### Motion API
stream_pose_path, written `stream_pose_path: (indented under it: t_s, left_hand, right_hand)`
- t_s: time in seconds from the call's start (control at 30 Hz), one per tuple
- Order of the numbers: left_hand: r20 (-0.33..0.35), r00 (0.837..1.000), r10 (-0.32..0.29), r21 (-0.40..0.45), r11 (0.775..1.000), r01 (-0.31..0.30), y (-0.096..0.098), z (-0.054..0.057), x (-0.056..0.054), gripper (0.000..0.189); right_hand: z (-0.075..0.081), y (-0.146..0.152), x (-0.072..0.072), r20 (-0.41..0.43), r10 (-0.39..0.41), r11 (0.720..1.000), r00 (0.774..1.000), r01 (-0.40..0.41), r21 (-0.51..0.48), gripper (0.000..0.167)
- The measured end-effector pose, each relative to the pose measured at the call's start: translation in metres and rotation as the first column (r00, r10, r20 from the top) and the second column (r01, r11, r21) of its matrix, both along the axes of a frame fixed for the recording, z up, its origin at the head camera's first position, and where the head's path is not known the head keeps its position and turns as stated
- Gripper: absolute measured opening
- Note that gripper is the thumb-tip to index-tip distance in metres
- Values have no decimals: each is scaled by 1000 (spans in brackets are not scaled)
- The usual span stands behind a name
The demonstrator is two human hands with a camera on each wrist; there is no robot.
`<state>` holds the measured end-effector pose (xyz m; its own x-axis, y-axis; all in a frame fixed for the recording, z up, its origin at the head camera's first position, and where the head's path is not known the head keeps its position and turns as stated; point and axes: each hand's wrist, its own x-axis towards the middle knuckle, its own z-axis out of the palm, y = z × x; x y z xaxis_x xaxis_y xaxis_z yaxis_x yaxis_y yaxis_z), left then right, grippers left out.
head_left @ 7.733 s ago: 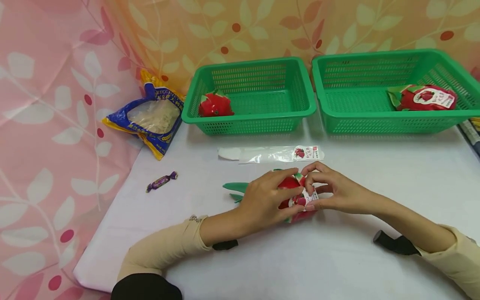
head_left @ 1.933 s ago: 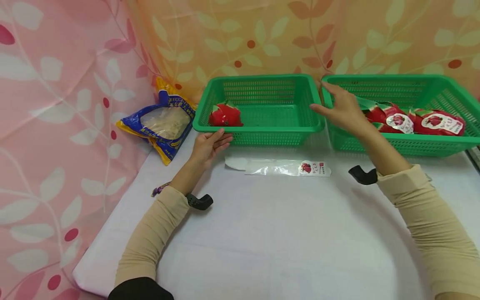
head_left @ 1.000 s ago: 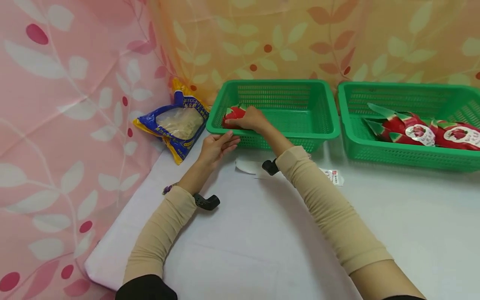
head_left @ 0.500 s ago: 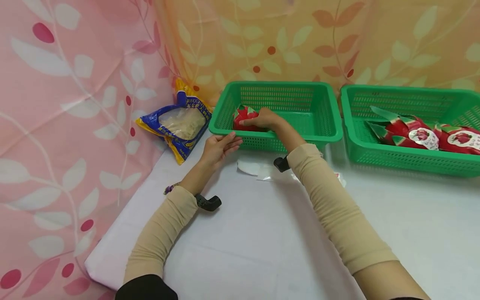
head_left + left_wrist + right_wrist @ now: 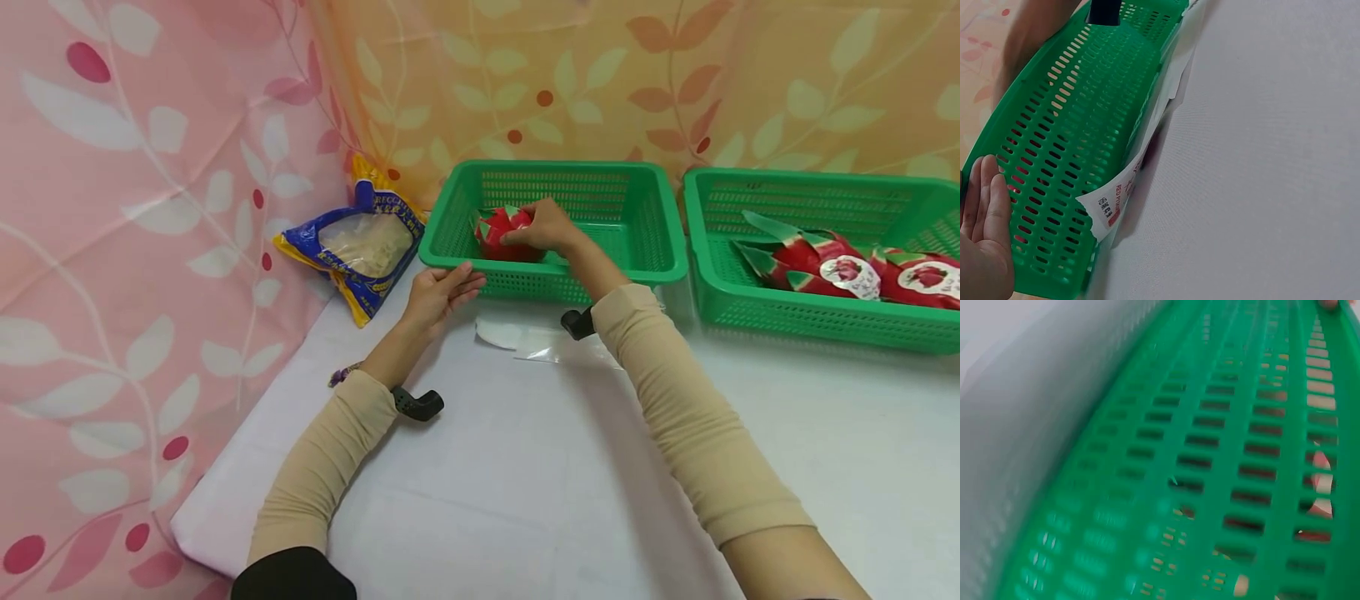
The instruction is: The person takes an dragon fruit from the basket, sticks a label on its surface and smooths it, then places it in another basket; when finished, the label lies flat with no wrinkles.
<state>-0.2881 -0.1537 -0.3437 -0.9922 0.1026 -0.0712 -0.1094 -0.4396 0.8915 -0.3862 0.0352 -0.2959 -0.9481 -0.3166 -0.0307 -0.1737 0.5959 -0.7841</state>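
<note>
My right hand (image 5: 551, 227) grips a glossy red dragon fruit (image 5: 493, 236) with green leaf tips, inside the left green basket (image 5: 525, 289). Some of the fruit is hidden by my fingers. My left hand (image 5: 437, 297) rests against the front of the same basket, thumb at the rim. In the left wrist view its fingers (image 5: 999, 209) lie nearly straight along the slotted wall. Through the basket's slots, the right wrist view gives only bits of red. Two more dragon fruits, a leafy one (image 5: 806, 262) and another (image 5: 926, 277), both with round white labels, lie in the right basket (image 5: 825, 319).
In front of the left basket lies a clear strip (image 5: 543, 343) with a white end, partly under my right forearm. A blue and yellow food bag (image 5: 367, 248) stands at the left. A purple wrapped candy (image 5: 341, 375) is half hidden by my left wrist.
My right hand has come from the right basket into the left one, taken hold of the dragon fruit and shifted it slightly rightward. A second labelled fruit has joined the right basket. My left hand stays.
</note>
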Motion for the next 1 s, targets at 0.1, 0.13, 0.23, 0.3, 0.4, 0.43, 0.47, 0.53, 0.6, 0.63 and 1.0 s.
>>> stream_pose_path:
  t_s: [0.1,0.13,0.23,0.3,0.4,0.43,0.47,0.53,0.6,0.63,1.0]
  left_hand:
    - [7,1000,-4,5,1000,4,1,-1,0,14]
    - [8,1000,-2,6,1000,2,1,-1,0,14]
    - [9,1000,4,9,1000,-4,1,-1,0,14]
    - [7,1000,6,7,1000,-6,1,-1,-1,14]
    - [-1,1000,4,1,1000,-4,1,-2,-1,16]
    - [-4,1000,2,1,1000,-2,1,-2,-1,16]
    - [-6,1000,0,2,1000,0,1,-2,-1,16]
    - [-9,1000,-3,5,1000,3,1,-1,-1,16]
    - [-16,1000,-1,4,1000,1,2,-1,-2,16]
    - [-18,1000,-1,4,1000,1,3,-1,-2,15]
    - [-17,1000,10,7,1000,-10,2,-2,-3,13]
  right_hand:
    - [1,12,-1,-11,3,1000,1000,-3,-9,66]
    - [2,16,-1,-11,5,1000,1000,-5,-13,64]
    - [4,30,0,-13,-9,999,1000,8,-49,61]
    - [7,39,1,-19,-23,997,1000,22,-74,60]
    - [11,52,3,-32,-49,992,998,45,-118,62]
    - [14,56,5,-35,-57,990,998,52,-130,62]
    - [17,60,6,-38,-66,988,997,60,-145,62]
    - [25,69,12,-30,-86,979,996,79,-187,63]
    - [35,77,19,-12,-108,962,994,101,-255,62]
    - [39,82,23,6,-111,945,994,107,-310,61]
    - [49,125,99,141,17,753,990,80,-653,56]
